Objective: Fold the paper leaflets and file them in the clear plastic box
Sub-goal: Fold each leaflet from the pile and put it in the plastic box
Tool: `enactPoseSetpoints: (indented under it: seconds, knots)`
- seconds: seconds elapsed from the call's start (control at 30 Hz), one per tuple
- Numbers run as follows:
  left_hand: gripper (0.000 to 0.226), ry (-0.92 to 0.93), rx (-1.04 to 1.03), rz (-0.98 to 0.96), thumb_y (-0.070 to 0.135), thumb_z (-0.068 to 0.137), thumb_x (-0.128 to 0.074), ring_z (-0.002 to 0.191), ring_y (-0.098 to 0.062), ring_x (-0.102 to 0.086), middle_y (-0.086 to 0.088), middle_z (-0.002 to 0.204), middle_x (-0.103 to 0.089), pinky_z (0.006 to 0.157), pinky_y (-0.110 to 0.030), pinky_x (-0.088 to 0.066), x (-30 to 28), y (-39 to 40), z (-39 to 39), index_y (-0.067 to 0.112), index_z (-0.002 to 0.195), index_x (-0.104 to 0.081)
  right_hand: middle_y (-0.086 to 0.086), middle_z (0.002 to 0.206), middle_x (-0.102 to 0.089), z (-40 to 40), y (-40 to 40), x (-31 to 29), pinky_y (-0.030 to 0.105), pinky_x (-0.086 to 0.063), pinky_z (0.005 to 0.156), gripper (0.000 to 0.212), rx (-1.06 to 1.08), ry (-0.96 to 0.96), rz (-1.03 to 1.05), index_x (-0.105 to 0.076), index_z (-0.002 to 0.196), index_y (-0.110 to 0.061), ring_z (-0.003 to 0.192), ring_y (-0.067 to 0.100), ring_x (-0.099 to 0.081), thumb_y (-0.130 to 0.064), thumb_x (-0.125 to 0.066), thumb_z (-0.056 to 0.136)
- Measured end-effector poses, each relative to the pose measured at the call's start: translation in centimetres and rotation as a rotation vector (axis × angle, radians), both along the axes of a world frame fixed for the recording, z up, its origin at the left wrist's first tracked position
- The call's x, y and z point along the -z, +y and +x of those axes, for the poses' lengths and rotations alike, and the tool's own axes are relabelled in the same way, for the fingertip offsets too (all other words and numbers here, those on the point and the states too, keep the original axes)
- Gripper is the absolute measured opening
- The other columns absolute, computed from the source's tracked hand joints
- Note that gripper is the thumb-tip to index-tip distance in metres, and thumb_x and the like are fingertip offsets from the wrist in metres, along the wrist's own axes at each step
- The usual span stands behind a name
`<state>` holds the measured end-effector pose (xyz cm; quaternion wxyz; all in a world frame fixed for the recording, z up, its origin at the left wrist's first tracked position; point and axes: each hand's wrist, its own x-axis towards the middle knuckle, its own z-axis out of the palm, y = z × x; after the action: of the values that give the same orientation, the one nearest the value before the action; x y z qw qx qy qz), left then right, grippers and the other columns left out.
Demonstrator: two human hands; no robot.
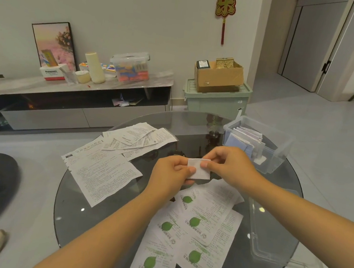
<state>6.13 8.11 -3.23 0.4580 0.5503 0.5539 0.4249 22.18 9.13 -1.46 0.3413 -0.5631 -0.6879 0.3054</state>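
A small folded leaflet (199,170) is held in the air above the round glass surface (70,210), approx. centre of view, pinched between both hands. The left hand (172,173) grips its left edge w/ thumb on top and fingers below; the right hand (227,164) pinches the upper right corner btwn thumb and forefinger. Both are closed on the paper, neither released.

Step in hand, as judged: the last fold is being pressed or squared before filing. To do it well, edges should be lined up first, then the crease run flat btwn thumb and finger along its full length, so the packet stays thin and does not spring open. The right-hand grip should be kept at the corner so the packet can be carried over w/o regripping.

Orientation: the packet is roughly a rectangle, long axis running left-right across the view, slightly tilted down to the right; its flat face is turned up toward the camera. The folded edge cannot be told for certain.

The clear plastic box (279,154) stands at the far right of the surface, near the right hand, w/ folded leaflets (246,139) already stood upright in it. For filing, the packet would prob. need turning on edge to match. Unfolded sheets (101,169) lie to the left, and leaf-printed sheets (196,228) lie nearest the person.
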Motion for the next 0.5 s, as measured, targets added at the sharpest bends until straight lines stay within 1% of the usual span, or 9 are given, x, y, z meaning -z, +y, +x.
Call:
enactPoseSetpoints:
  seconds: [0.03, 0.1, 0.17, 0.23, 0.3, 0.33, 0.37, 0.43, 0.5]
  knots:
    - [0.006, 0.007, -0.005, 0.004, 0.011, 0.088, -0.065, 0.074, -0.014, -0.071, -0.001, 0.086, -0.071, 0.071, -0.027, -0.059, -0.1, 0.0, 0.0, 0.015, 0.09, -0.07, -0.001, 0.081, -0.07, 0.0, 0.0, -0.2, 0.029, -0.053, 0.073, 0.001, 0.006, -0.011, -0.009, -0.068, 0.083, -0.025, 0.075, 0.011, -0.062, -0.024, -0.069, 0.083]
    - [0.008, 0.016, -0.027, 0.021, 0.016, 0.088, -0.066, 0.076, -0.014, -0.07, 0.0, 0.09, -0.069, 0.073, -0.031, -0.06, -0.3, 0.1, 0.2, 0.014, 0.092, -0.071, 0.002, 0.081, -0.071, 0.2, 0.2, -0.6, 0.03, -0.054, 0.073, 0.005, -0.017, -0.003, -0.045, -0.067, 0.079, -0.026, 0.074, 0.014, -0.064, -0.023, -0.07, 0.082]
    - [0.007, 0.018, -0.028, 0.017, 0.017, 0.088, -0.065, 0.076, -0.012, -0.069, 0.003, 0.09, -0.068, 0.071, -0.03, -0.06, -0.6, 0.3, 0.3, 0.019, 0.088, -0.072, 0.003, 0.082, -0.071, 0.5, 0.3, -0.9, 0.033, -0.056, 0.073, 0.006, -0.051, 0.008, -0.086, -0.068, 0.078, -0.025, 0.077, 0.019, -0.066, -0.022, -0.071, 0.082]
    - [0.009, 0.01, -0.015, -0.001, 0.016, 0.088, -0.065, 0.077, -0.011, -0.068, 0.006, 0.087, -0.066, 0.069, -0.025, -0.059, -1.0, 0.4, 0.6, 0.021, 0.082, -0.071, 0.003, 0.082, -0.071, 1.1, 0.2, -1.4, 0.025, -0.057, 0.066, 0.003, -0.069, 0.036, -0.113, -0.071, 0.082, -0.021, 0.072, 0.014, -0.065, -0.022, -0.069, 0.084]
    - [0.01, 0.025, 0.002, 0.012, 0.016, 0.087, -0.066, 0.078, -0.009, -0.067, 0.008, 0.086, -0.066, 0.068, -0.022, -0.058, -1.4, 0.5, 0.9, 0.022, 0.081, -0.071, 0.001, 0.076, -0.07, 1.6, 0.2, -1.8, 0.015, -0.051, 0.058, 0.006, -0.066, 0.032, -0.115, -0.072, 0.086, -0.018, 0.062, 0.007, -0.061, -0.023, -0.067, 0.086]
    - [0.009, 0.03, 0.016, 0.031, 0.017, 0.087, -0.066, 0.077, -0.008, -0.067, 0.009, 0.086, -0.066, 0.068, -0.022, -0.058, -1.7, 0.6, 1.1, 0.022, 0.082, -0.071, -0.001, 0.072, -0.07, 1.9, 0.3, -2.0, 0.014, -0.05, 0.058, 0.006, -0.058, 0.0, -0.1, -0.072, 0.085, -0.02, 0.06, 0.005, -0.06, -0.023, -0.067, 0.086]
    - [0.008, 0.025, 0.035, 0.047, 0.017, 0.087, -0.066, 0.078, -0.006, -0.067, 0.009, 0.087, -0.067, 0.067, -0.021, -0.057, -1.9, 0.6, 1.4, 0.022, 0.085, -0.071, -0.002, 0.069, -0.07, 2.1, 0.4, -2.3, 0.017, -0.051, 0.061, 0.005, -0.047, -0.031, -0.079, -0.071, 0.083, -0.023, 0.06, 0.007, -0.061, -0.024, -0.067, 0.086]
    - [0.01, 0.011, 0.073, 0.058, 0.015, 0.088, -0.065, 0.082, -0.007, -0.067, 0.006, 0.092, -0.069, 0.066, -0.018, -0.056, -2.4, 0.9, 2.3, 0.022, 0.094, -0.069, 0.0, 0.072, -0.071, 2.9, 0.9, -2.9, 0.023, -0.053, 0.066, 0.006, -0.022, -0.058, -0.05, -0.07, 0.081, -0.025, 0.067, 0.012, -0.065, -0.023, -0.066, 0.086]
    - [0.016, 0.033, 0.082, 0.064, 0.014, 0.087, -0.065, 0.084, -0.009, -0.067, 0.003, 0.094, -0.07, 0.067, -0.017, -0.055, -2.7, 1.5, 3.2, 0.019, 0.103, -0.067, 0.0, 0.076, -0.072, 3.7, 1.4, -3.5, 0.018, -0.049, 0.06, 0.007, -0.003, -0.061, -0.053, -0.069, 0.081, -0.025, 0.069, 0.011, -0.067, -0.022, -0.066, 0.086]
